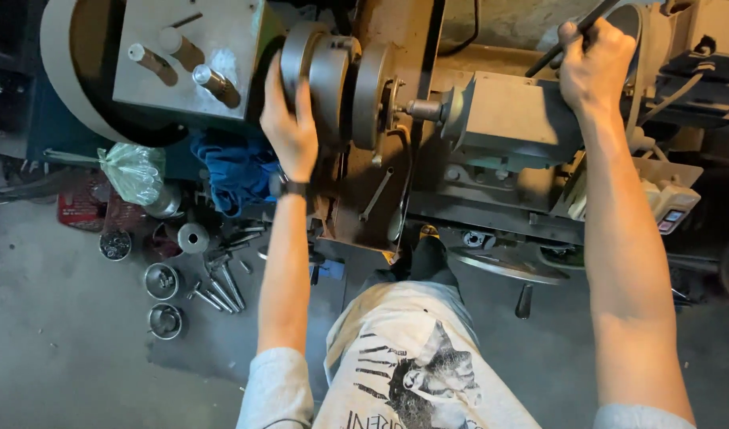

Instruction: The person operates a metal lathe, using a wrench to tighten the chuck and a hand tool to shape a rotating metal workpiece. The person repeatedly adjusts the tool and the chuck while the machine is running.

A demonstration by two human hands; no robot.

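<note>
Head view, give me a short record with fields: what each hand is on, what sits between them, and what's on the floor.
left hand: flat on the round chuck of the lathe
right hand: closed around a dark lever
between hands: metal disc and spindle
floor, left: small metal cups, loose rods, blue cloth, plastic bag

The floor was grey concrete, dusty and stained. A blue cloth and a clear plastic bag lay near small metal cups and bolts. The light was dim.
</note>
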